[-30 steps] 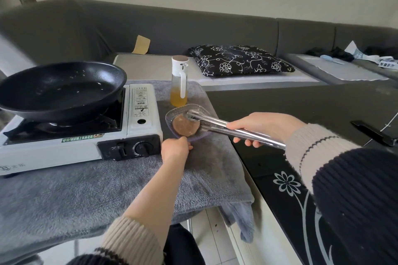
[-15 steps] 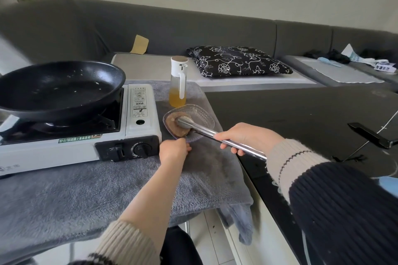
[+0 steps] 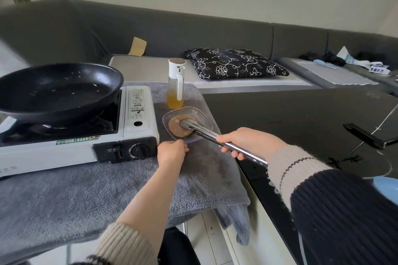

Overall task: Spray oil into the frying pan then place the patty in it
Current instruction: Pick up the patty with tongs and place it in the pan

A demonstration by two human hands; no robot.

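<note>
A black frying pan sits on a white portable gas stove at the left. Right of the stove stands an oil spray bottle, part full of yellow oil. In front of it a clear plastic dish holds a round brown patty. My left hand pinches the dish's near rim. My right hand grips metal tongs, whose tips rest on the patty.
A grey towel covers the table under the stove and dish. A glossy black tabletop lies to the right with a black device on it. A patterned cushion lies on the grey sofa behind.
The dish was tilted up toward me a second ago and now lies flatter on the towel. The tongs' tips have slid further onto the patty.
</note>
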